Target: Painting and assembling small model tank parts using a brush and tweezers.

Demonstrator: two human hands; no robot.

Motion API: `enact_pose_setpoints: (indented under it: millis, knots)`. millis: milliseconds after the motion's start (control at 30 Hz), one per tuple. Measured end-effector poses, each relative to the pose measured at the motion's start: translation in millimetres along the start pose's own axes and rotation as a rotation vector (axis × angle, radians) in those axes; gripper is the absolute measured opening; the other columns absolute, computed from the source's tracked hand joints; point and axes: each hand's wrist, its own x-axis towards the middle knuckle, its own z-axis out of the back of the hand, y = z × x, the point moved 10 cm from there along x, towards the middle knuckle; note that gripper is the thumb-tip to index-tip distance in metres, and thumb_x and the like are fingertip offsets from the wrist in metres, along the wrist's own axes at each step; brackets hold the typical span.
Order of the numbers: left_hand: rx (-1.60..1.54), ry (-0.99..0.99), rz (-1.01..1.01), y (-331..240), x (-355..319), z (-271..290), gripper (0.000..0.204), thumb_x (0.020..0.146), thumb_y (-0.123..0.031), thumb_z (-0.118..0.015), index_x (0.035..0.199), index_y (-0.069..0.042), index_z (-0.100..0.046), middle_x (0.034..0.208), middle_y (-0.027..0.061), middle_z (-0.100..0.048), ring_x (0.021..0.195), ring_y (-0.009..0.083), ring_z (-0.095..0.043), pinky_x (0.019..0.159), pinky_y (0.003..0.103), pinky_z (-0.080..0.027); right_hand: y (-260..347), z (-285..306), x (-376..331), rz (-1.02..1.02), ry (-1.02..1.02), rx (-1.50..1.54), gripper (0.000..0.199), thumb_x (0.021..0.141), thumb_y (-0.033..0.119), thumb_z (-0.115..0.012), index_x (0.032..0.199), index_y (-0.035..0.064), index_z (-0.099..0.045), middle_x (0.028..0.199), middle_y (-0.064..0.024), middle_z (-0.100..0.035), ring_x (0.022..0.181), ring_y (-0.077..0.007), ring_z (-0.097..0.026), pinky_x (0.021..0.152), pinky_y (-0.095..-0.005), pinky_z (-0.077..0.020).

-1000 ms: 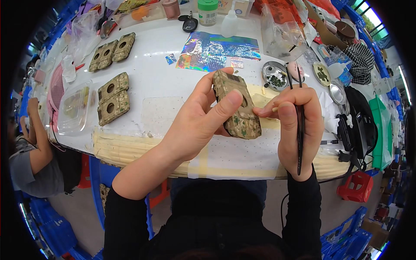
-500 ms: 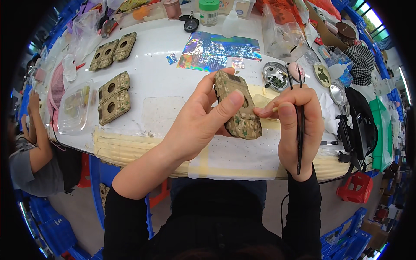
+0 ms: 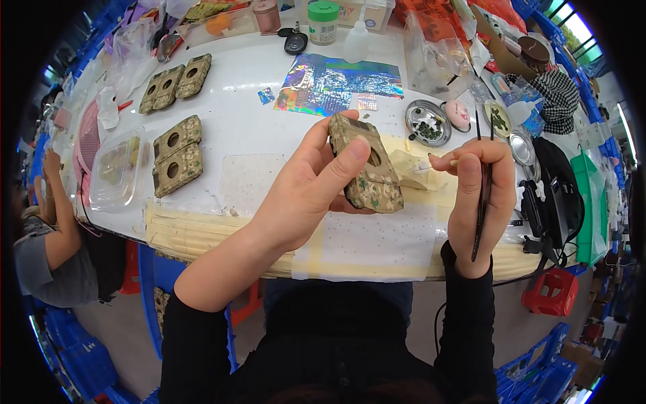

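My left hand [image 3: 296, 182] grips a camouflage-painted block [image 3: 373, 192] that looks like a model tank hull, with a round hole in its upper face. The thumb presses on top and the fingers wrap beneath it. To its right, my right hand [image 3: 478, 182] is closed round black tweezers [image 3: 480, 225], their tips pointing away from me. Thumb and index finger of that hand also pinch a thin pale stick [image 3: 455, 162], apart from the block. Beyond it stands a round metal dish [image 3: 444, 137] with small dark green pieces. Masking tape [image 3: 410, 176] lies below the stick.
Several similar camouflage blocks [image 3: 178, 178] lie to the left, near a clear plastic box [image 3: 111, 195]. Holographic sheet [image 3: 313, 81], a squeeze bottle [image 3: 356, 44] and a green-lidded jar [image 3: 324, 30] occupy the far side. A black bag [image 3: 558, 182] sits right; another person's arm [image 3: 60, 215] shows left.
My right hand has drawn back to the right, taking the pale stick and tweezers away from the block. My left hand and the block have shifted only slightly.
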Motion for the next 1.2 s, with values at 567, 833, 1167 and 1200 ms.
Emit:
enact_pose_setpoints:
  millis: [567,833,1167,1200]
  knots:
    - [-0.119,-0.006,0.114,8.3,3.3,-1.2,0.063,0.097,-0.047,-0.048,0.141,-0.008,-0.029,0.118,0.0085,-0.054,0.099,0.0178,-0.063,0.080,0.035,-0.057,10.1,-9.7,-1.0,0.255,0.051,-0.627,0.015,0.074,0.003,-0.073,0.082,0.0050,-0.060,0.074,-0.0076,-0.054,0.073,-0.0268,-0.052,0.062,-0.0362,-0.0423]
    - [-0.131,0.021,0.105,7.1,2.9,-6.5,0.051,0.101,-0.042,-0.035,0.141,-0.010,-0.034,0.128,0.0129,-0.055,0.101,0.0257,-0.065,0.073,0.031,-0.060,22.7,13.2,-5.5,0.179,-0.107,0.021,0.011,0.092,0.011,-0.061,0.089,0.0006,-0.057,0.081,-0.0064,-0.059,0.069,-0.0115,-0.049,0.066,-0.0229,-0.0393]
    - [-0.142,0.054,0.122,9.1,2.7,-11.8,0.051,0.102,-0.044,-0.031,0.140,-0.011,-0.035,0.124,0.0136,-0.057,0.097,0.0263,-0.067,0.068,0.029,-0.059,13.8,-19.8,-7.1,0.092,0.028,0.309,0.006,0.096,0.006,-0.051,0.095,-0.0004,-0.051,0.084,-0.0087,-0.061,0.071,-0.0110,-0.049,0.069,-0.0233,-0.0414]
    - [-0.141,0.056,0.120,9.3,3.0,-11.8,0.051,0.102,-0.044,-0.031,0.140,-0.011,-0.035,0.124,0.0136,-0.057,0.096,0.0261,-0.067,0.068,0.029,-0.059,12.7,-19.9,-7.1,0.082,0.025,0.311,0.006,0.096,0.006,-0.052,0.095,-0.0005,-0.051,0.083,-0.0085,-0.062,0.071,-0.0112,-0.049,0.069,-0.0235,-0.0419]
